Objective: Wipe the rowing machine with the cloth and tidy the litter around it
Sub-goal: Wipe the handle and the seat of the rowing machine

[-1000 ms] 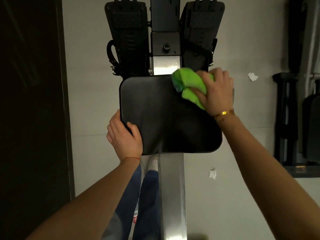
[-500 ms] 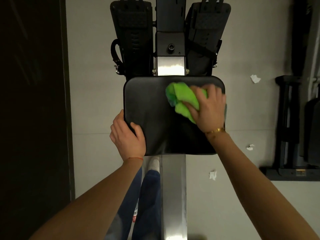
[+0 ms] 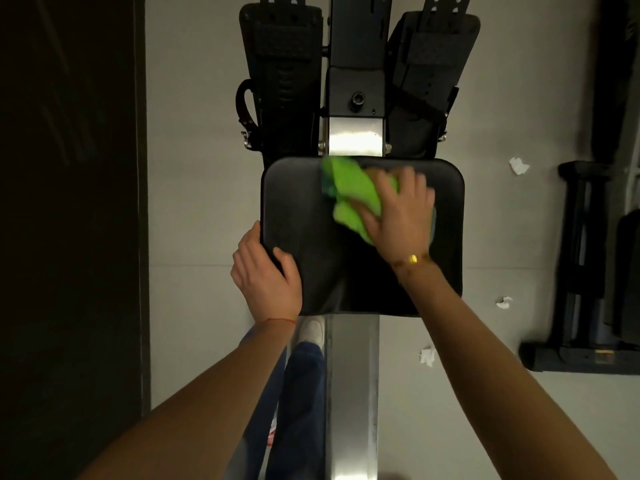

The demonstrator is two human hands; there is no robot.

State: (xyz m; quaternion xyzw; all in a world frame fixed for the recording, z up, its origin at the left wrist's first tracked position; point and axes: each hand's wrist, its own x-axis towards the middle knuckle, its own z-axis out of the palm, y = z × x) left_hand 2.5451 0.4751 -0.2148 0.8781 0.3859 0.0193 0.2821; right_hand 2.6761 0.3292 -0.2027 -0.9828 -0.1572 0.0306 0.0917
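Observation:
The rowing machine's black padded seat (image 3: 298, 206) sits on a steel rail (image 3: 351, 393). My right hand (image 3: 401, 216) presses a bright green cloth (image 3: 349, 192) onto the far middle of the seat; cloth and hand are motion-blurred. My left hand (image 3: 265, 275) grips the seat's near left corner, thumb on top. Three crumpled white paper scraps lie on the floor to the right: one scrap (image 3: 518, 165) far, a second scrap (image 3: 504, 302) level with the seat's near edge, a third scrap (image 3: 427, 356) beside the rail.
Two black footrests with straps (image 3: 280, 64) (image 3: 433, 71) flank the rail beyond the seat. A dark equipment frame (image 3: 581, 271) stands at the right. A dark panel (image 3: 69, 202) fills the left. My leg and white shoe (image 3: 311, 332) are left of the rail.
My right hand has slid the green cloth leftward from the seat's far right corner toward the far middle. My left hand has kept its grip on the near left corner.

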